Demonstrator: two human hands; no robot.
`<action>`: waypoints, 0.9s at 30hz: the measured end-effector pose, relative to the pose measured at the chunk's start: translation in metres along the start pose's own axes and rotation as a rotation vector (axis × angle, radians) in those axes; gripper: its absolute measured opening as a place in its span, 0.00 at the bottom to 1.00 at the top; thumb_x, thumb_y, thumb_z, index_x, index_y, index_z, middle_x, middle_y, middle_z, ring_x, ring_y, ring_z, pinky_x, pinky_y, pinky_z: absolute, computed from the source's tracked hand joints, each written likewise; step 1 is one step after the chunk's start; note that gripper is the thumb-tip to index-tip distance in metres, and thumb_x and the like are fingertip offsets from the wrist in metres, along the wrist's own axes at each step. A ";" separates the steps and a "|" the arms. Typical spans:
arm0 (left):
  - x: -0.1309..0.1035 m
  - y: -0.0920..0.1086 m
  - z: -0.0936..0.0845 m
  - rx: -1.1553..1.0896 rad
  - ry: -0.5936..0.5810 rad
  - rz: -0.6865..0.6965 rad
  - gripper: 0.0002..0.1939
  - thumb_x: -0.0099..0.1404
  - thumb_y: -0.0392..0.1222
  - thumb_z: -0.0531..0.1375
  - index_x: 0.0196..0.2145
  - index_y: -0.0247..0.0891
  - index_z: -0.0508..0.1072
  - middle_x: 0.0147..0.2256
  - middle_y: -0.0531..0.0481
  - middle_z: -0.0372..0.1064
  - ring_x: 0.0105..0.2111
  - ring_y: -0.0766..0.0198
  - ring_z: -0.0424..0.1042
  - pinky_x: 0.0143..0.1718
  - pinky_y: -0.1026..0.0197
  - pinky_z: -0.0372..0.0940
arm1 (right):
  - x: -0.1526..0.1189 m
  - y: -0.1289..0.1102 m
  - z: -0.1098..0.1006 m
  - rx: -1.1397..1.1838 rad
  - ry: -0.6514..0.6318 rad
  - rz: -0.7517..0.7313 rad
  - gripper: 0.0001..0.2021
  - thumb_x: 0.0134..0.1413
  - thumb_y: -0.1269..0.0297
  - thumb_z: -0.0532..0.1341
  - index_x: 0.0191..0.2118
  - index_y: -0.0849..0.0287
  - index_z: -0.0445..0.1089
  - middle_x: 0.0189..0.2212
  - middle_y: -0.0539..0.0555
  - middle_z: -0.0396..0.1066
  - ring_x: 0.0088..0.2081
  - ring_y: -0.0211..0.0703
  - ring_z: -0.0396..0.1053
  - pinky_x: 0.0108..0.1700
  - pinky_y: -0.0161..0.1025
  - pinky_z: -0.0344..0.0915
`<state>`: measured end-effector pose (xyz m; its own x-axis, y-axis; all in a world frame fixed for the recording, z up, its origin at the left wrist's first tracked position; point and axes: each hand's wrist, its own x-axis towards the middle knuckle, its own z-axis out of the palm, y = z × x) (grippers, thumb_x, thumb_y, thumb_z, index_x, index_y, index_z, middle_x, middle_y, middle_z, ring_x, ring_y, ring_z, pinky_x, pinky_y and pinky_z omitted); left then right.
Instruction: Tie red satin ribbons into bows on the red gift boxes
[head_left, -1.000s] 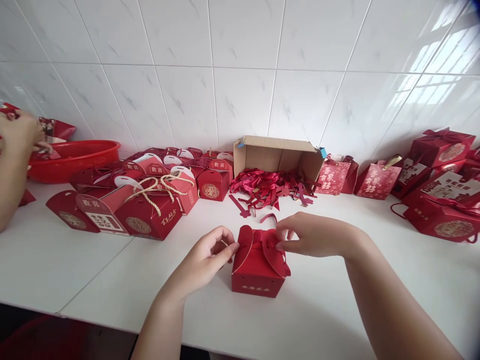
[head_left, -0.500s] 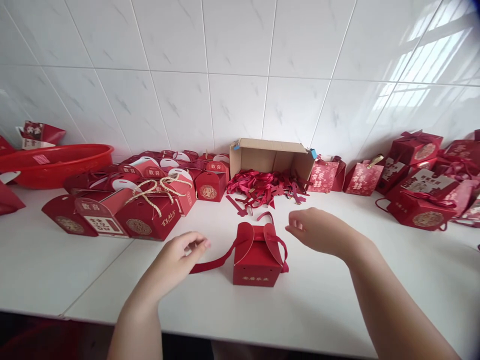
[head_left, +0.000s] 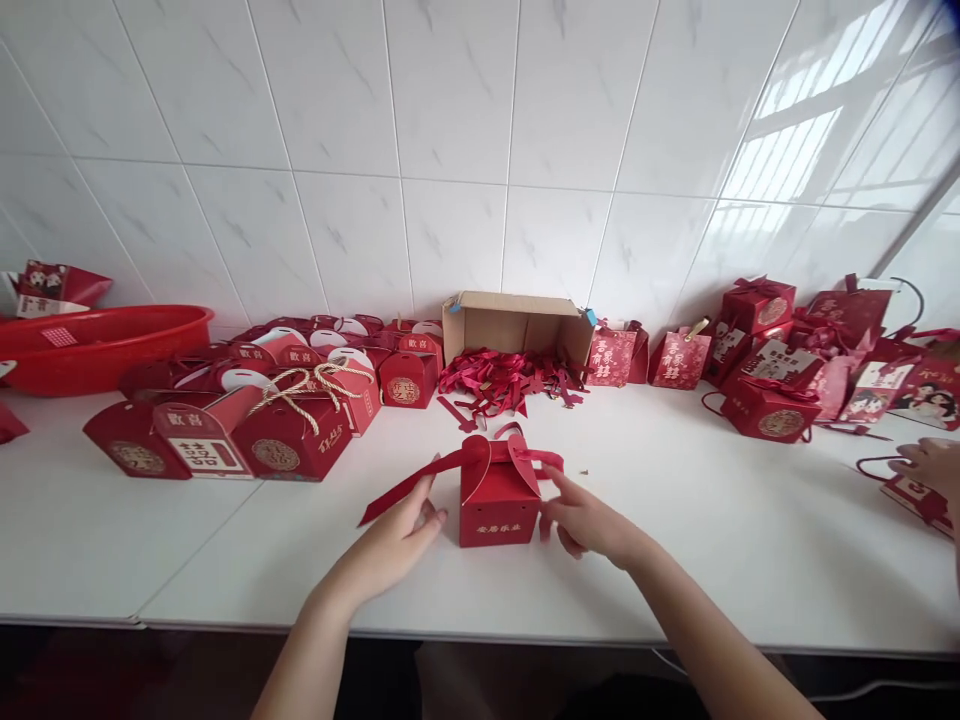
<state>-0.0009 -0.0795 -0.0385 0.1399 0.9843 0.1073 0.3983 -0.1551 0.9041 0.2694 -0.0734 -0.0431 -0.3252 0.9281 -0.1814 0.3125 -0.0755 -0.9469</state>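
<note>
Left hand (head_left: 394, 550), partly open with thumb and fingers apart, sits left of lower centre, fingertips at the long tail of a red ribbon (head_left: 394, 496); no firm grip shows. The right hand (head_left: 589, 520), index finger stretched out and the others bent, reaches the ribbon's other side without visible hold. Between them, just below centre, the red box (head_left: 499, 512) stands upright on the tabletop (head_left: 750, 545). Ribbon-fitting seems in hand, the bow untied; next calls for pinching both ends and evening them.

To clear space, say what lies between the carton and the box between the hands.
Red ribbons spill from the carton toward the box, in the head view.
</note>
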 end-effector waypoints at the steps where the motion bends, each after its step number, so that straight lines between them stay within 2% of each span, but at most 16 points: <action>1: 0.001 0.002 -0.001 -0.037 0.015 -0.005 0.20 0.57 0.51 0.61 0.48 0.46 0.71 0.34 0.50 0.73 0.31 0.61 0.71 0.33 0.63 0.63 | 0.003 0.000 0.001 0.080 0.089 -0.060 0.21 0.56 0.61 0.53 0.56 0.54 0.58 0.32 0.52 0.72 0.22 0.34 0.64 0.26 0.33 0.59; 3: 0.003 0.007 -0.004 -0.151 0.021 -0.045 0.22 0.59 0.52 0.60 0.50 0.44 0.68 0.46 0.46 0.70 0.41 0.59 0.71 0.40 0.61 0.64 | 0.008 -0.003 0.003 0.275 0.249 -0.202 0.19 0.55 0.59 0.56 0.52 0.54 0.62 0.42 0.54 0.70 0.34 0.38 0.70 0.33 0.34 0.63; 4: 0.005 0.011 -0.005 -0.262 0.058 -0.050 0.22 0.59 0.53 0.59 0.49 0.43 0.67 0.49 0.44 0.68 0.43 0.57 0.71 0.41 0.59 0.64 | 0.010 -0.005 0.004 0.396 0.307 -0.266 0.18 0.54 0.58 0.58 0.50 0.53 0.63 0.46 0.55 0.68 0.40 0.39 0.70 0.38 0.35 0.64; 6: 0.010 0.017 -0.006 -0.517 0.145 -0.046 0.21 0.59 0.54 0.59 0.46 0.40 0.67 0.49 0.41 0.67 0.44 0.54 0.71 0.40 0.57 0.64 | 0.012 -0.013 0.007 0.644 0.371 -0.343 0.19 0.50 0.56 0.63 0.48 0.53 0.64 0.47 0.54 0.68 0.47 0.42 0.68 0.43 0.37 0.65; 8: 0.015 0.025 -0.007 -0.710 0.241 -0.036 0.21 0.57 0.55 0.61 0.41 0.37 0.68 0.43 0.43 0.70 0.42 0.54 0.72 0.37 0.58 0.64 | 0.014 -0.022 0.009 0.819 0.401 -0.374 0.19 0.46 0.56 0.66 0.44 0.52 0.66 0.42 0.52 0.70 0.45 0.42 0.69 0.43 0.37 0.66; 11: 0.022 0.038 -0.010 -0.816 0.333 -0.002 0.20 0.51 0.54 0.66 0.34 0.36 0.71 0.33 0.49 0.71 0.38 0.57 0.73 0.35 0.60 0.64 | 0.018 -0.036 0.007 0.928 0.463 -0.384 0.15 0.42 0.58 0.69 0.36 0.54 0.68 0.35 0.49 0.71 0.37 0.38 0.70 0.40 0.36 0.67; 14: 0.027 0.054 -0.015 -0.840 0.378 0.064 0.19 0.46 0.51 0.69 0.32 0.37 0.73 0.34 0.50 0.73 0.34 0.62 0.72 0.35 0.61 0.64 | 0.020 -0.047 0.002 0.936 0.497 -0.390 0.13 0.40 0.59 0.69 0.32 0.55 0.68 0.30 0.49 0.70 0.30 0.36 0.68 0.36 0.35 0.68; 18: 0.031 0.076 -0.022 -0.789 0.362 0.137 0.17 0.47 0.49 0.69 0.33 0.39 0.76 0.37 0.50 0.74 0.31 0.67 0.70 0.35 0.62 0.64 | 0.015 -0.062 -0.005 0.877 0.475 -0.414 0.13 0.38 0.60 0.70 0.31 0.57 0.70 0.28 0.50 0.70 0.27 0.37 0.66 0.31 0.36 0.66; 21: 0.034 0.092 -0.025 -0.682 0.334 0.217 0.16 0.50 0.50 0.68 0.33 0.37 0.77 0.34 0.49 0.74 0.32 0.65 0.70 0.34 0.62 0.64 | 0.010 -0.075 -0.009 0.807 0.472 -0.461 0.13 0.38 0.59 0.70 0.30 0.58 0.70 0.27 0.50 0.69 0.27 0.36 0.65 0.30 0.34 0.63; 25: 0.036 0.111 -0.026 -0.519 0.269 0.308 0.17 0.55 0.53 0.64 0.34 0.35 0.77 0.33 0.46 0.74 0.34 0.62 0.70 0.31 0.62 0.63 | 0.005 -0.092 -0.014 0.626 0.577 -0.555 0.15 0.42 0.55 0.68 0.34 0.58 0.70 0.25 0.48 0.67 0.26 0.33 0.62 0.29 0.33 0.60; 27: 0.036 0.118 -0.027 -0.446 0.251 0.319 0.17 0.56 0.53 0.63 0.36 0.36 0.78 0.34 0.47 0.74 0.35 0.62 0.69 0.32 0.63 0.63 | 0.004 -0.098 -0.016 0.522 0.601 -0.601 0.14 0.45 0.54 0.66 0.33 0.58 0.69 0.25 0.47 0.67 0.26 0.33 0.61 0.29 0.33 0.60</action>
<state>0.0270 -0.0600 0.0832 -0.0502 0.8929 0.4474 -0.0544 -0.4497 0.8915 0.2514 -0.0569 0.0535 0.2501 0.8842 0.3946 -0.2343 0.4507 -0.8614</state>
